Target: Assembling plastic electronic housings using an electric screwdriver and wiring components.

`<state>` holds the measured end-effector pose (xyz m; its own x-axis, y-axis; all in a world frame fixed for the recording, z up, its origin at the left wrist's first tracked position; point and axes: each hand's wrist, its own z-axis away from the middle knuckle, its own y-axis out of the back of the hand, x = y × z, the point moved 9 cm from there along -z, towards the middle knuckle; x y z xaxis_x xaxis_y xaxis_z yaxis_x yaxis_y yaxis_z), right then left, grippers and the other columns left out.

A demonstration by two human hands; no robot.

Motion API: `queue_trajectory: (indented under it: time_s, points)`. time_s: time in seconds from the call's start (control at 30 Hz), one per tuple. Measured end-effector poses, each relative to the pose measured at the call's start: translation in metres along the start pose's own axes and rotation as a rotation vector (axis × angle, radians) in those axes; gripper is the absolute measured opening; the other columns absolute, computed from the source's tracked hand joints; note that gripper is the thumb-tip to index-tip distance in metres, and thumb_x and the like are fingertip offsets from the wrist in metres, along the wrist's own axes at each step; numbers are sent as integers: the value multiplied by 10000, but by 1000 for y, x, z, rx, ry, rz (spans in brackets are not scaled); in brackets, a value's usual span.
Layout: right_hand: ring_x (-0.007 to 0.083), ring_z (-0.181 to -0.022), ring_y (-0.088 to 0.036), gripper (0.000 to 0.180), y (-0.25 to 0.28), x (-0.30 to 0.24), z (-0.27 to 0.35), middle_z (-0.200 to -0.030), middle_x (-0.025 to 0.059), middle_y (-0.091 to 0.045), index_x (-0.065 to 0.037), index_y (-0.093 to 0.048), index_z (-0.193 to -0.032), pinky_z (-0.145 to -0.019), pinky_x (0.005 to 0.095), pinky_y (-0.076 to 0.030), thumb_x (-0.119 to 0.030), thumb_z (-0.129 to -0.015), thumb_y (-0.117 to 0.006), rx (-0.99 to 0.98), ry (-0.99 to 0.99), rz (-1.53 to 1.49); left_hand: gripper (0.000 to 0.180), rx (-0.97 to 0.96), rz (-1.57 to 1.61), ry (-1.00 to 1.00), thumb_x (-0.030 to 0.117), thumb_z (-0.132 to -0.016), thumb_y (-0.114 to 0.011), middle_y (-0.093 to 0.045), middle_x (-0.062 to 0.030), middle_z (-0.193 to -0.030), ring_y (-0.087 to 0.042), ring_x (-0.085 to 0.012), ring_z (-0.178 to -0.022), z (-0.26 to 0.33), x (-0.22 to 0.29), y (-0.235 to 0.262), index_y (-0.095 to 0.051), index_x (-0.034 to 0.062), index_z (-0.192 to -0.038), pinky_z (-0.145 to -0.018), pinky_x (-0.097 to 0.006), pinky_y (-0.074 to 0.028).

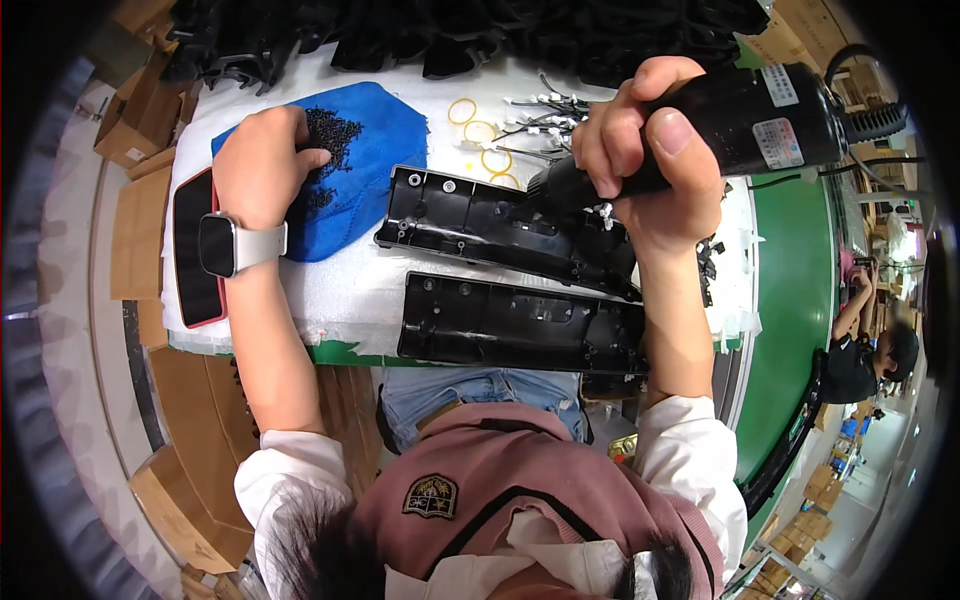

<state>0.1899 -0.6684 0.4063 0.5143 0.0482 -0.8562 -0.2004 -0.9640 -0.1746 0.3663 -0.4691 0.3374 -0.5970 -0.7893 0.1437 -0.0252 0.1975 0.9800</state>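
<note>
My right hand (pixel 640 150) is wrapped round a black corded electric screwdriver (pixel 730 125), held slanted with its narrow end to the left, over a black plastic housing half (pixel 480 220). The tool's tip is hard to make out against the black plastic. My left hand (pixel 262 165), with a watch at the wrist, rests on a blue cloth (pixel 365 215) beside a pile of small black screws (pixel 333 140). Its fingers curl in at the pile's edge; whatever they pinch is hidden. Nearer me lies a second black housing half (pixel 510 325), parallel to the first.
A phone with a red edge (pixel 195 255) lies left of the cloth. Yellow rubber bands (pixel 480 131) and wires with white connectors (pixel 545 125) lie beyond the housings. Black parts (pixel 450 35) are heaped at the back. On the right, a person (pixel 860 360) is by a green surface (pixel 795 270).
</note>
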Motion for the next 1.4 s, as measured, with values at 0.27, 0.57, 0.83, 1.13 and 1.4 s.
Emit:
queue_trajectory:
  time_s: [0.27,0.57,0.83,1.13,1.4]
  points:
    - [132,-444,-427,273,-2,-1,1,-596,22,-445,-54,-495,-1064,-534,312,-411,-243,-868,-516,-35,40,4,128,117,-68,-42,138,-777,-705,-658,-142,-760,-637,-343,-753,0,4,-1,-632,35,-801,-633,-422,-493]
    - [118,-408,-369,183,-28,6,-9,-537,46,-416,-16,-451,-886,-398,254,-335,-143,-828,-569,-125,-66,95,116,-34,1127,-203,83,-840,-686,-653,-31,-725,-630,-86,-670,0,53,-13,-630,-18,-858,-603,-212,-482]
    - [118,-415,-436,201,-29,11,-12,-543,43,-460,0,-474,-858,-396,242,-352,-117,-809,-629,-105,-62,77,62,-292,1287,-300,-47,-811,-649,-601,22,-720,-524,-14,-656,27,129,-47,-615,-20,-855,-594,-160,-428]
    - [134,-421,-425,252,-7,2,-10,-591,22,-472,2,-520,-991,-448,284,-369,-218,-872,-551,-29,-63,100,120,-356,1358,-209,-18,-860,-617,-650,-22,-779,-598,-63,-678,28,127,-60,-672,-35,-965,-639,-192,-486]
    - [117,-540,-428,378,50,-38,1,-678,-17,-468,-68,-543,-1044,-663,322,-373,-422,-910,-517,-16,161,-547,158,-486,1559,-165,-5,-879,-619,-688,-111,-862,-674,-147,-759,45,140,-32,-677,-56,-1017,-702,-228,-535]
